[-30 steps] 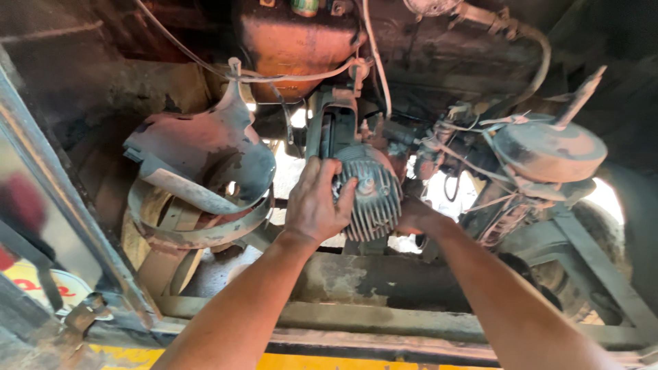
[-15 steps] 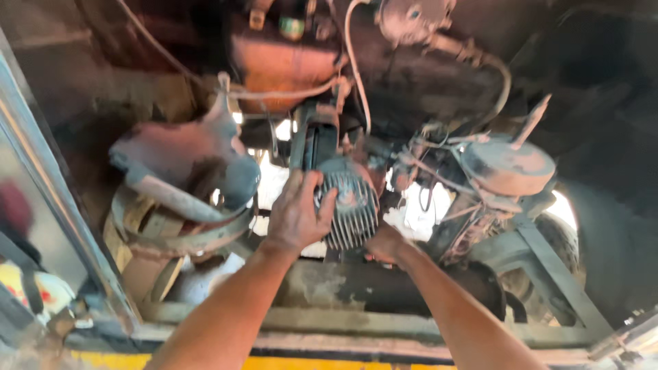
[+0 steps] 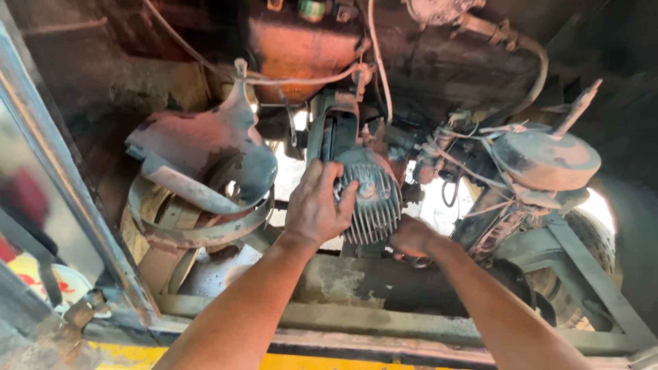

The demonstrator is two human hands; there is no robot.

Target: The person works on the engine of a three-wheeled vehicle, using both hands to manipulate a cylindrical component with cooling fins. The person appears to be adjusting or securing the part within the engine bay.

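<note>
Your finned engine cylinder head [image 3: 370,199] sat right in the middle of the bay, a round grey casting with a bolt at its centre, hung below the rusty orange tank [image 3: 301,48] and just above the grimy cross-member [image 3: 384,281]. Your left hand [image 3: 317,205] was spread over its left side, fingers [image 3: 346,199] curled onto the fins, gripping the casting itself. Your right hand [image 3: 411,236] was tucked under the lower right edge of the head; it looked curled against something there, but the fingers were hidden, so I couldn't tell whether it was closed on a part or a tool.

To the left, the dusty red fan shroud [image 3: 205,147] curved over a steel band [image 3: 199,223], near your left wrist but not touching it. To the right, a tangle of pale wires and hoses [image 3: 445,151] ran close beside the head toward the round air-cleaner canister [image 3: 545,161], with a tyre [image 3: 582,233] showing behind the frame rail.

Here was the worry, as I judged it: those fins were thin and edged, so a slip of your left palm could have cut it or chipped a fin. With your right hand working blind underneath, a sudden release could have driven your knuckles into the cross-member. The wires sat close enough that a jerk sideways might have snagged one. Everything wore oil and dust, so grip was poor.
</note>
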